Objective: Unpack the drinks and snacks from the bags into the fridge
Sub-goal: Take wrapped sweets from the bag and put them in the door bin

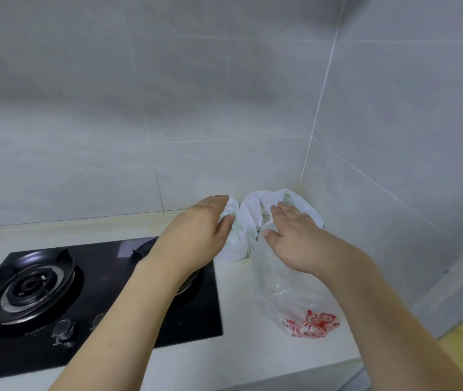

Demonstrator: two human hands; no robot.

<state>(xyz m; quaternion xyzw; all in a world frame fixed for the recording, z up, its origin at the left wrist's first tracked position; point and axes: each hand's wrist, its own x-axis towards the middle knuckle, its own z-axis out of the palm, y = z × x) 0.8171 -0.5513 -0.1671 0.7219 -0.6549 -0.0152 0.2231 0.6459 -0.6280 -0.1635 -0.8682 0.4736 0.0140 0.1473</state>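
Your two bare forearms reach forward from the bottom edge and converge toward 1 o'clock, where the bags sit in the tiled corner of the white table (pixel 241 348).

Your left hand (pixel 196 230) comes in palm down across the right burner of the black gas hob (pixel 129 306). Its fingers are extended and its thumb presses in against the crumpled white plastic bag (pixel 238 238), so it pinches a fold of that bag between thumb and fingers.

Your right hand (pixel 295 235) lies at 3 o'clock of the left one, also palm down, fingers straight and slightly spread, thumb pointing toward the left hand. It rests flat over the mouth of the white bag, where the handles loop up; it is wide and grips nothing that you can see.

A clear plastic bag with red print (pixel 295 300) lies at 6 o'clock of your right hand, partly under the wrist. What either bag contains cannot be told.

The hob's left burner (pixel 30 286) sits at 9 o'clock, well apart from both hands.
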